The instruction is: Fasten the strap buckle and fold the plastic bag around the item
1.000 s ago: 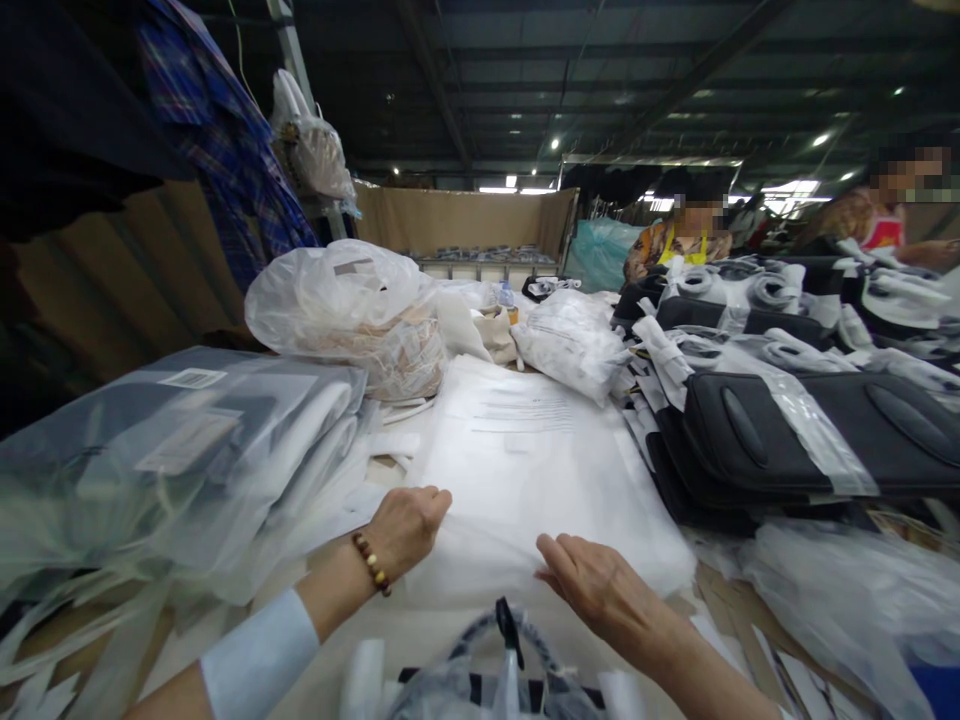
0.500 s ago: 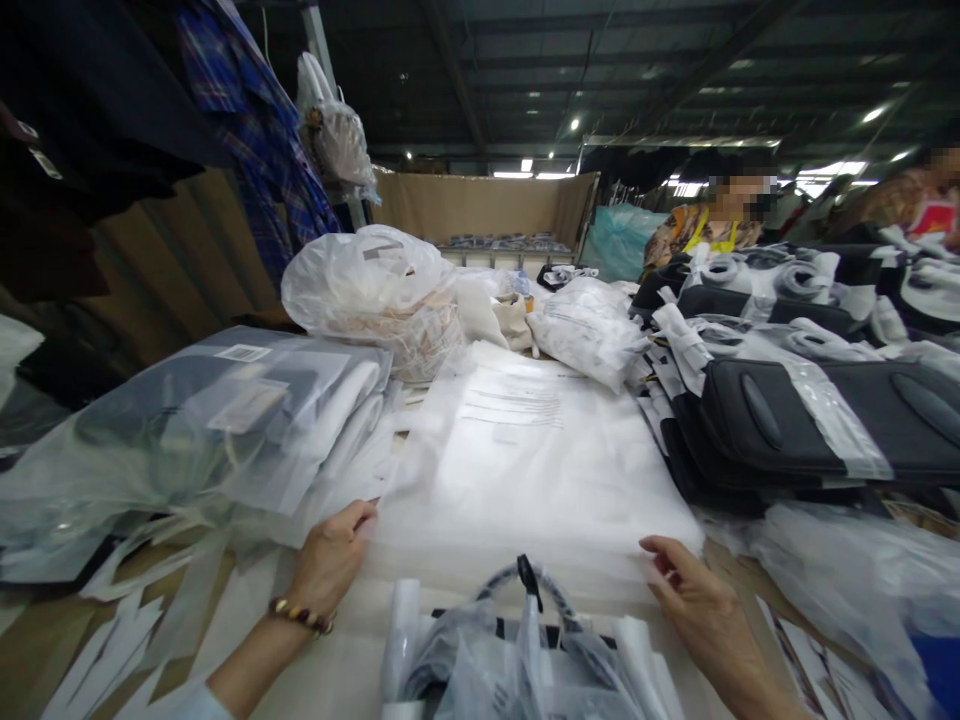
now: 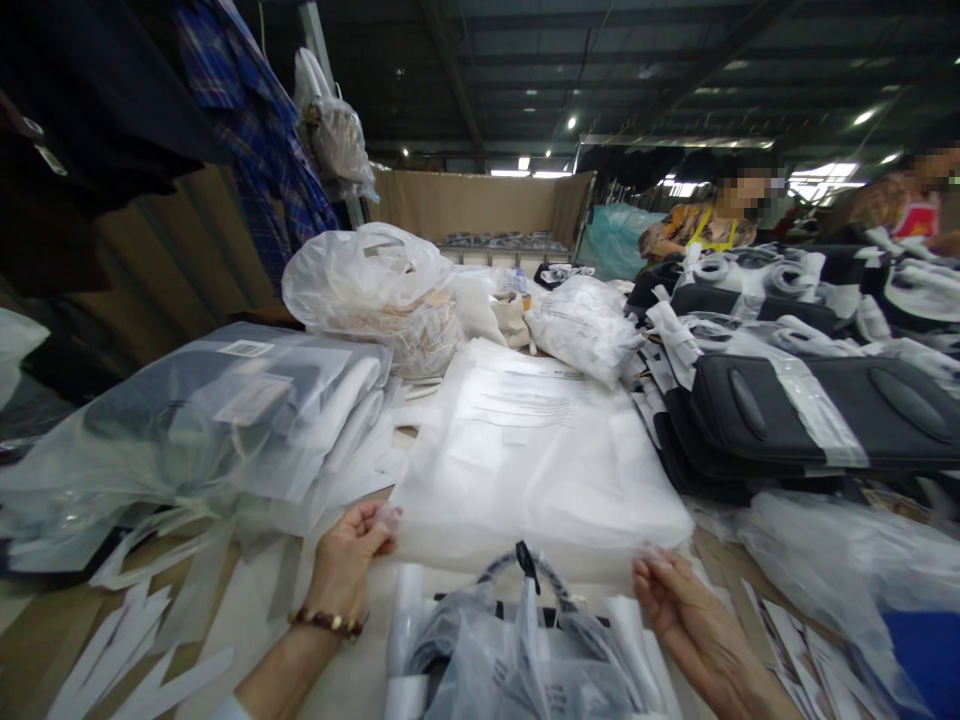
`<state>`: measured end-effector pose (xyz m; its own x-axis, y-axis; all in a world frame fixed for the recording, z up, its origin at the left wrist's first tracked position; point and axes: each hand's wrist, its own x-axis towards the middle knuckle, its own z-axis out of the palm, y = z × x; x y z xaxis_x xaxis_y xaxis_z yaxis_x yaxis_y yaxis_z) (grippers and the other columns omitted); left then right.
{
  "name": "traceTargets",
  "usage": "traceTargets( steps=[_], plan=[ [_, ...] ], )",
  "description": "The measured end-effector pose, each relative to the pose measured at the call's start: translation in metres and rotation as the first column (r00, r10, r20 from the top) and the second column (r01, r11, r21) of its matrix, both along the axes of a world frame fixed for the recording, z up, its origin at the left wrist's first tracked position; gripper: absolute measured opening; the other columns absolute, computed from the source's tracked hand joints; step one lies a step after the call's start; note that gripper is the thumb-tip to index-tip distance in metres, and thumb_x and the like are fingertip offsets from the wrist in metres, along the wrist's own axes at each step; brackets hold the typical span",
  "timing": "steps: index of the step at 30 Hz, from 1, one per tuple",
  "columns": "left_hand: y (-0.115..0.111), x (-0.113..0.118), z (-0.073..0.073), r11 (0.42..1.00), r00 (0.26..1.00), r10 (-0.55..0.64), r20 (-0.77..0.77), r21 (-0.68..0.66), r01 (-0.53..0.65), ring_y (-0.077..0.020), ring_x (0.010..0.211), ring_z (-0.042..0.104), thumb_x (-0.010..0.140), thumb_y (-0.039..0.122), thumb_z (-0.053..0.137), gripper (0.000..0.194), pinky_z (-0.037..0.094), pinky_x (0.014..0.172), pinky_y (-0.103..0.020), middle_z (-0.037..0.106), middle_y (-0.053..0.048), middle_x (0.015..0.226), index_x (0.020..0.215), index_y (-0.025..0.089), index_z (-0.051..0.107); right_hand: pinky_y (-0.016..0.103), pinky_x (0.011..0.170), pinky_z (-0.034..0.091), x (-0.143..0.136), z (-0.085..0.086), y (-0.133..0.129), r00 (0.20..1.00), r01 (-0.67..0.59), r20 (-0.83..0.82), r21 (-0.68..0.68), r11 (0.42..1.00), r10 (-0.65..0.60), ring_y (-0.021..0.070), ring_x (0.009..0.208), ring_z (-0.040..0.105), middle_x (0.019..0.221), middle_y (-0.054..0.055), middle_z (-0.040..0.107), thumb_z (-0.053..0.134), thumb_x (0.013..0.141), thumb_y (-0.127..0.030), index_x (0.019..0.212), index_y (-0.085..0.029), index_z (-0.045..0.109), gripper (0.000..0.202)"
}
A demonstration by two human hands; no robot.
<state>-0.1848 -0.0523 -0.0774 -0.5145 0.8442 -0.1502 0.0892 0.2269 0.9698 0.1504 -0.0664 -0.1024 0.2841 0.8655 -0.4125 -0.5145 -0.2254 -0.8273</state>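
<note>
The stack of white plastic bags (image 3: 536,470) lies flat at table centre, printed text on the top sheet toward the far end. Its near edge is pinched at both corners: near-left corner by the left hand (image 3: 346,565), fingers curled narrow on the film; near-right corner by the right hand (image 3: 679,610), thumb and fingertips closed on a thin fold of film. A bead bracelet (image 3: 328,623) is worn on the left wrist.

Edges & room:
- Near side: a bagged black-and-white item (image 3: 517,650) sits just beside the stack's near edge, between the 2 forearms. Little open room here.
- Left side: a narrow strip of bare table (image 3: 67,640) w/ white paper strips (image 3: 142,660) scattered on it; beyond it, a pile of clear-bagged goods (image 3: 202,420) overlaps toward the stack's left edge.
- Right side: black padded cushions (image 3: 817,410) w/ white straps are stacked close against the right edge; loose clear bags (image 3: 840,570) lie near the right hand.
- Far side: 2 filled clear bags, one large (image 3: 375,290), one smaller (image 3: 585,325), near the far edge.

Count: 2 hands on the stack; 2 other persons (image 3: 705,225) at the far right, well apart. No. of sheets in the stack cannot be told.
</note>
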Motion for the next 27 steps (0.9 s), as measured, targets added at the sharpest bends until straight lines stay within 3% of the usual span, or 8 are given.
traceTargets(
  steps=[4, 6, 10, 12, 15, 18, 21, 27],
  plan=[
    [-0.01, 0.009, 0.003, 0.983, 0.944, -0.183, -0.276, -0.035, 0.18, -0.0124, 0.044, 0.045, 0.064, 0.063, 0.055, 0.045, 0.035, 0.048, -0.023, 0.048, 0.004, 0.041, 0.06, 0.019, 0.06, 0.016, 0.048, 0.047, -0.004, 0.001, -0.006, 0.99, -0.051, 0.135, 0.044, 0.998, 0.044, 0.0074, 0.049, 0.053, 0.06, -0.005, 0.059, 0.08, 0.053, -0.043, 0.071, -0.018, 0.062, 0.036],
    [-0.013, 0.012, 0.005, 0.97, 0.893, -0.235, -0.383, -0.041, 0.238, -0.0124, 0.044, 0.044, 0.07, 0.061, 0.047, 0.047, 0.032, 0.046, -0.023, 0.047, 0.002, 0.041, 0.051, 0.02, 0.055, 0.016, 0.046, 0.043, -0.006, 0.004, -0.009, 0.951, -0.102, 0.298, 0.047, 0.994, 0.083, 0.0079, 0.047, 0.049, 0.052, -0.004, 0.055, 0.074, 0.062, -0.048, 0.061, -0.017, 0.06, 0.033],
    [-0.018, 0.013, 0.008, 0.955, 0.824, -0.271, -0.498, -0.035, 0.293, -0.0153, 0.046, 0.052, 0.078, 0.053, 0.037, 0.047, 0.035, 0.045, -0.025, 0.055, -0.002, 0.045, 0.054, 0.019, 0.059, 0.02, 0.05, 0.042, -0.007, 0.002, -0.019, 0.707, -0.193, 0.703, 0.081, 0.978, 0.081, 0.0107, 0.049, 0.048, 0.051, -0.002, 0.052, 0.053, 0.076, -0.06, 0.054, -0.019, 0.055, 0.046],
    [-0.022, 0.012, 0.008, 0.947, 0.78, -0.26, -0.569, 0.006, 0.321, -0.0175, 0.052, 0.059, 0.081, 0.049, 0.036, 0.047, 0.041, 0.048, -0.025, 0.062, -0.004, 0.053, 0.064, 0.017, 0.065, 0.02, 0.053, 0.043, -0.004, -0.005, -0.027, 0.609, -0.204, 0.792, 0.092, 0.975, 0.053, 0.0123, 0.054, 0.052, 0.056, -0.001, 0.054, 0.047, 0.079, -0.06, 0.055, -0.02, 0.053, 0.047],
    [-0.033, 0.012, 0.007, 0.925, 0.666, -0.192, -0.721, 0.094, 0.369, -0.0202, 0.067, 0.068, 0.087, 0.043, 0.032, 0.049, 0.052, 0.058, -0.023, 0.071, -0.008, 0.073, 0.087, 0.011, 0.07, 0.018, 0.058, 0.046, 0.003, -0.016, -0.041, 0.537, -0.205, 0.841, 0.061, 0.977, 0.06, 0.0139, 0.062, 0.058, 0.062, 0.0, 0.06, 0.045, 0.081, -0.059, 0.06, -0.021, 0.056, 0.044],
    [-0.042, 0.016, 0.004, 0.896, 0.544, -0.105, -0.833, 0.158, 0.415, -0.0197, 0.084, 0.068, 0.093, 0.037, 0.03, 0.048, 0.054, 0.073, -0.021, 0.07, -0.011, 0.095, 0.101, 0.006, 0.066, 0.018, 0.062, 0.047, 0.007, -0.019, -0.054, 0.506, -0.17, 0.861, 0.033, 0.985, 0.058, 0.0148, 0.067, 0.062, 0.069, 0.001, 0.066, 0.044, 0.08, -0.06, 0.075, -0.021, 0.065, 0.045],
    [-0.047, 0.021, 0.002, 0.865, 0.456, -0.021, -0.89, 0.212, 0.454, -0.0176, 0.088, 0.067, 0.095, 0.034, 0.03, 0.046, 0.052, 0.079, -0.018, 0.067, -0.011, 0.103, 0.106, 0.003, 0.063, 0.018, 0.064, 0.048, 0.002, -0.015, -0.064, 0.509, -0.127, 0.86, 0.031, 0.991, 0.039, 0.0159, 0.068, 0.063, 0.069, 0.001, 0.068, 0.042, 0.08, -0.06, 0.072, -0.021, 0.066, 0.046],
    [-0.056, 0.015, -0.005, 0.815, 0.398, 0.045, -0.916, 0.264, 0.516, -0.0131, 0.093, 0.065, 0.095, 0.028, 0.034, 0.037, 0.048, 0.084, -0.013, 0.063, -0.008, 0.113, 0.115, 0.007, 0.058, 0.021, 0.076, 0.047, -0.014, -0.009, -0.074, 0.602, 0.025, 0.796, 0.06, 0.998, -0.063, 0.017, 0.072, 0.063, 0.071, 0.0, 0.068, 0.045, 0.08, -0.056, 0.074, -0.023, 0.066, 0.039]
  ],
)
